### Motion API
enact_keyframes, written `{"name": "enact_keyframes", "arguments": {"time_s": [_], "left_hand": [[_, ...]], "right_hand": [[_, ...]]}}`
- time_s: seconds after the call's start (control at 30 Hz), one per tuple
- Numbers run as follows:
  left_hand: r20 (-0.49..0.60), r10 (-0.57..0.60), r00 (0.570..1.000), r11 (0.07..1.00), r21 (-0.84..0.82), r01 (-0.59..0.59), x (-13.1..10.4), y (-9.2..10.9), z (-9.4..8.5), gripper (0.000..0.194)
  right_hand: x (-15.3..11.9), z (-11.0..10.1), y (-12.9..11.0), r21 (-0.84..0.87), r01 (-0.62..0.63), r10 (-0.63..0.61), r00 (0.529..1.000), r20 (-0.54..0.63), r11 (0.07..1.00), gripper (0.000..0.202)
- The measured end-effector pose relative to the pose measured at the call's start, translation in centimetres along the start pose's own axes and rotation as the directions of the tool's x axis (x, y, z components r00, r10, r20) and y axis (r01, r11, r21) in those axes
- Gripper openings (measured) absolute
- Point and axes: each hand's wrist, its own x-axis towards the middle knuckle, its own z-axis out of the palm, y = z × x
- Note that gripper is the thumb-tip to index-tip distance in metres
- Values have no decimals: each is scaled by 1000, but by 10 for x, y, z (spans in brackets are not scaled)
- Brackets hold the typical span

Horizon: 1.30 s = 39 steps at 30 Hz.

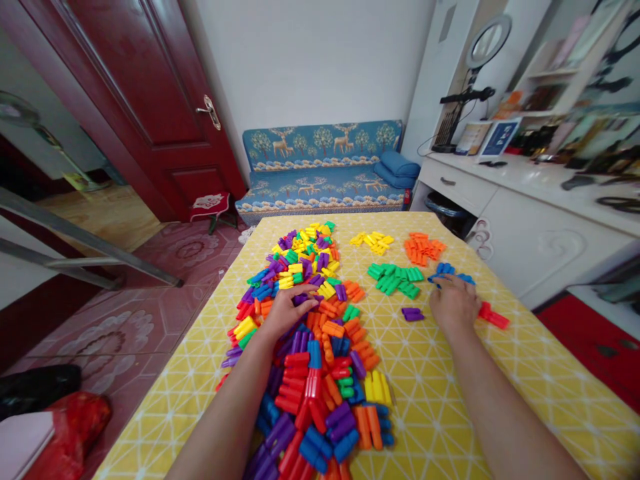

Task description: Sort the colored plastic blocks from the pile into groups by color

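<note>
A long heap of mixed plastic pieces (330,327) runs down the middle of the table. My left hand (290,310) lies over the heap's left side, fingers bent around a purple piece (307,299). At the right, my right hand (454,305) reaches over the near edge of a small blue group (453,272), its fingertips touching it; what lies under the palm is hidden. Beside that hand are red pieces (494,315) on the right and a purple piece (413,314) on the left. Green (395,279), yellow (373,241) and orange (424,249) groups lie farther back.
The table has a yellow patterned cloth (420,387). Beyond it stands a blue sofa (325,180). A white dresser (550,207) with a ring light (490,41) is at the right, a dark red door (135,87) at the left, and a metal frame (85,260) beside the table.
</note>
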Motion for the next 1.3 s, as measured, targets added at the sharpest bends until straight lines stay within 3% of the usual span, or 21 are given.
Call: {"name": "enact_keyframes", "arguments": {"time_s": [0.07, 0.17, 0.27, 0.4, 0.5, 0.6, 0.73, 0.87, 1.0, 1.13, 1.2, 1.3], "left_hand": [[4, -9, 1000, 1000, 3, 9, 0, -1, 0, 35], [14, -2, 1000, 1000, 5, 2, 0, -2, 0, 34], [8, 1, 1000, 1000, 4, -1, 0, -3, 1, 34], [-31, -12, 999, 999, 32, 13, 1, -1, -1, 35], [-80, 16, 997, 996, -82, -22, -1, 2, -4, 39], [-43, 29, 999, 956, -290, -40, -3, 8, -9, 44], [82, 38, 996, 931, -366, -5, -3, 26, -13, 49], [252, -17, 968, 915, -387, 117, -6, 50, -12, 61], [393, -51, 918, 906, -369, 208, -13, 66, -5, 80], [469, -35, 883, 933, -301, 197, -14, 69, -2, 81], [418, -55, 907, 955, -244, 170, -10, 62, -7, 68], [231, -84, 969, 996, -22, 92, -4, 42, -24, 46]], "right_hand": [[4, 0, -4, 47, 65, -63, 997, -48, 997, 37], [10, 11, 2, 100, 163, -164, 986, 0, 982, 41], [13, 25, 11, 132, 105, -116, 990, 76, 986, 43], [9, 24, 5, 239, 97, -82, 994, -72, 966, 46], [0, 10, -22, 415, 232, -165, 968, -191, 880, 42], [-17, -8, -65, 618, 333, -268, 942, -200, 712, 35], [-48, -30, -121, 802, 344, -437, 892, -115, 489, 32], [-72, -47, -152, 866, 334, -550, 831, -84, 372, 48], [-83, -53, -159, 845, 413, -606, 783, -140, 340, 49], [-87, -47, -155, 835, 433, -586, 792, -173, 340, 44], [-85, -41, -151, 833, 402, -544, 825, -149, 381, 40], [-76, -30, -141, 817, 306, -427, 900, -82, 489, 33]]}}
